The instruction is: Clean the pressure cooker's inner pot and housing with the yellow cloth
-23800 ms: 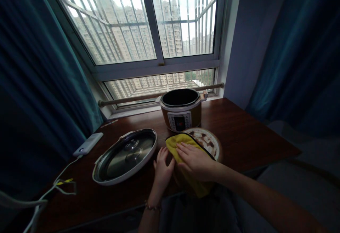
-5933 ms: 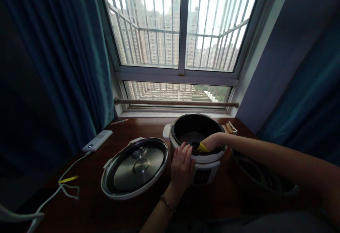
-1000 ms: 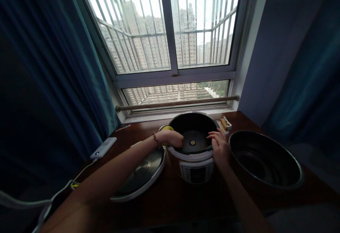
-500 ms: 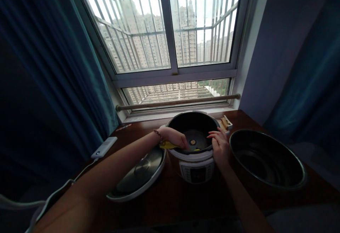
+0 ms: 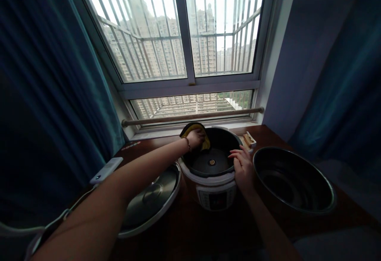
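A white electric cooker point(image 5: 218, 179) with a dark inside stands on the table, its lid off. My left hand point(image 5: 196, 138) is closed on a yellow cloth with a dark edge point(image 5: 205, 145), pressed against the cooker's back left inner wall. Part of the cloth bulges above the rim. On the cooker's right rim rests my right hand point(image 5: 242, 164), fingers stretched over the edge and apart. A round metal disc shows in the middle of the cooker's floor.
Left of the cooker lies its round lid point(image 5: 154, 197), inner side up. A dark inner pot point(image 5: 297, 181) sits on the right. Behind are a small white box point(image 5: 249, 139) and the window. A white device point(image 5: 106, 170) with a cable lies far left on the brown table point(image 5: 178, 231).
My left hand has moved with the cloth from the cooker's front left rim to its back left wall. My right hand stays on the right rim. The view has shifted slightly.
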Tool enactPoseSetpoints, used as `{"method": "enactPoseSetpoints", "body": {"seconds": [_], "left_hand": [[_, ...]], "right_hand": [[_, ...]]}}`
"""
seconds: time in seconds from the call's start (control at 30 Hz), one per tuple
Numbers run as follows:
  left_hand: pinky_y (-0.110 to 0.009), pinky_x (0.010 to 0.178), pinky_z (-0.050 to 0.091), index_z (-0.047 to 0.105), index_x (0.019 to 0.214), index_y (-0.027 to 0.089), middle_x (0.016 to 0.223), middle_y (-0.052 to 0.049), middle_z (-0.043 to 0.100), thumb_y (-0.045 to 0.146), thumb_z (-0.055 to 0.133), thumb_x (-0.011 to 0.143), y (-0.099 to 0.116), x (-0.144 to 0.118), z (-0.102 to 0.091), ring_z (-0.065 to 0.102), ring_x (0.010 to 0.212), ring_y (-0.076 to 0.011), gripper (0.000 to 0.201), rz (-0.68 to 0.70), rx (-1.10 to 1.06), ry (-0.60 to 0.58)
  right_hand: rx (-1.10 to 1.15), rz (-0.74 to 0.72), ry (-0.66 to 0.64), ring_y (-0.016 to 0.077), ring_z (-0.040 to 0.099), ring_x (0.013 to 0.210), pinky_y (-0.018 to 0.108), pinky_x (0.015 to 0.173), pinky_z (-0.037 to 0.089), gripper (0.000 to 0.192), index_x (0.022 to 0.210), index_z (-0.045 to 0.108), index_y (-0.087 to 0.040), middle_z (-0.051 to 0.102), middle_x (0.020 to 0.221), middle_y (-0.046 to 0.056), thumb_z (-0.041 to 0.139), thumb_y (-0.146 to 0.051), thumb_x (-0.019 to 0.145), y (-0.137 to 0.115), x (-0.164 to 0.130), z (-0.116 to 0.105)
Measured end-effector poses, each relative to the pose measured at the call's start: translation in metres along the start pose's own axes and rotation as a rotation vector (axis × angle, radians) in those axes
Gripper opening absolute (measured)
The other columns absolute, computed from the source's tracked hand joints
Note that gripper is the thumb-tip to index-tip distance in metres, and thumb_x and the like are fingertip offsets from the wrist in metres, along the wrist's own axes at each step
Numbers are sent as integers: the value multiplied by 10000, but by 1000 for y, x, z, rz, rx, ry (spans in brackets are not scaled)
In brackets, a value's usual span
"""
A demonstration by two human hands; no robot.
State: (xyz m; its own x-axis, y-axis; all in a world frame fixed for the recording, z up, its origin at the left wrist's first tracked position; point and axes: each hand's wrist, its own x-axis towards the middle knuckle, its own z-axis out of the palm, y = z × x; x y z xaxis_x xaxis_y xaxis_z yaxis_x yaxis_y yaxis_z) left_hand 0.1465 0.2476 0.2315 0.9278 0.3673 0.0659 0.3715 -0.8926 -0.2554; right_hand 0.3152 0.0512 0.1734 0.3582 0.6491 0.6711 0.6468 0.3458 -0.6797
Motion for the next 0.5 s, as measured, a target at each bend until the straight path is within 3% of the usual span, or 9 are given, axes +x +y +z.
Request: {"method": "enactPoseSetpoints", "body": {"seconds": [0.13, 0.33, 0.5], "left_hand": [[-430, 1069, 162, 591, 1105, 305, 1236, 6, 565, 142, 412, 876, -20, 14, 1, 377, 1232, -201, 334, 106, 41, 14], [-397, 1036, 215, 593, 1126, 334, 1282, 26, 535, 152, 427, 852, -22, -5, 20, 284, 1296, -244, 369, 78, 94, 23], [-378, 984, 271, 672, 956, 284, 1186, -5, 596, 132, 488, 795, -14, -22, 7, 306, 1275, -261, 288, -52, 52, -78]], "right_hand": [[5, -2, -1, 215, 392, 1179, 406, 1002, 294, 262, 727, 615, -197, 623, 936, 44, 370, -138, 801, 0, 0, 1], [4, -9, 14, 217, 398, 1171, 413, 1002, 291, 268, 735, 624, -195, 626, 925, 43, 370, -141, 802, 2, -1, 2], [12, 2, 9, 219, 397, 1175, 408, 1004, 291, 263, 729, 627, -194, 627, 932, 49, 378, -150, 801, 3, -2, 2]]}}
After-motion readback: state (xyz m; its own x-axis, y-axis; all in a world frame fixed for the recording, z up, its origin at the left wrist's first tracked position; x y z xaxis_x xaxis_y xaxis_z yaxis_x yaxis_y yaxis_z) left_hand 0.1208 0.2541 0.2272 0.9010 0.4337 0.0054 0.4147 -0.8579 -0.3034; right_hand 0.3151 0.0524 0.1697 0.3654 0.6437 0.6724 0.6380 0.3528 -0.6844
